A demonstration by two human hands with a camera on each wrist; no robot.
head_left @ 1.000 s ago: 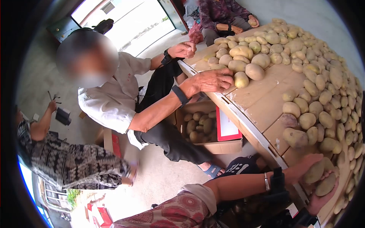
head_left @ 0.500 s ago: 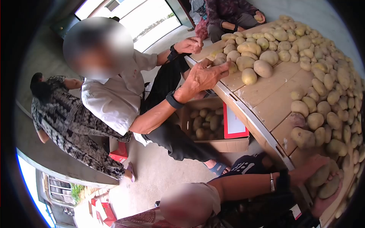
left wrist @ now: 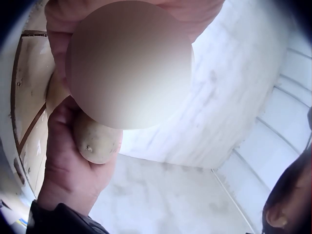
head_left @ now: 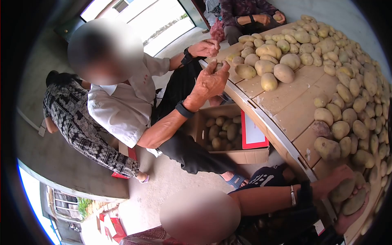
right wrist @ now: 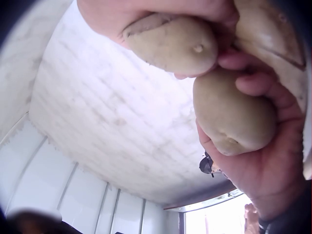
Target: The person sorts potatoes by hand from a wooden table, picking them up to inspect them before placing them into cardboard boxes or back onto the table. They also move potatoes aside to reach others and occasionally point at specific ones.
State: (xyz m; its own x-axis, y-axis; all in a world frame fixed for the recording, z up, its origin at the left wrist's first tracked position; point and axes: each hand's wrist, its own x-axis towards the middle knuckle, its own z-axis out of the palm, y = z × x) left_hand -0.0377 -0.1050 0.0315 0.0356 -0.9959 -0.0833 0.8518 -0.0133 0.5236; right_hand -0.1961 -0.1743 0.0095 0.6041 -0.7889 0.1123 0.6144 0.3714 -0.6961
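Note:
At the lower right of the head view, my left hand [head_left: 332,181] grips a pale yellow potato [head_left: 341,190] over the table's near side. Just below it, my right hand [head_left: 348,222] has its fingers curled round a second potato [head_left: 354,203]. In the right wrist view the two potatoes are side by side, the right hand's potato [right wrist: 170,46] above and the left hand's potato [right wrist: 236,114] below. The left wrist view shows the right hand's potato [left wrist: 97,141] in its palm; a blurred disc covers much of the left hand.
A large heap of potatoes [head_left: 359,90] spreads along the table's far side [head_left: 281,108]. Across the corner, a seated person in a white shirt [head_left: 118,110] holds a small potato. Under the edge stands a cardboard box [head_left: 241,157] of potatoes. Another person [head_left: 261,12] sits at the back.
The person in the white shirt has drawn a hand back from the potatoes to the table edge. Behind, a person in patterned clothes has shifted and bends over. My hands keep their potatoes.

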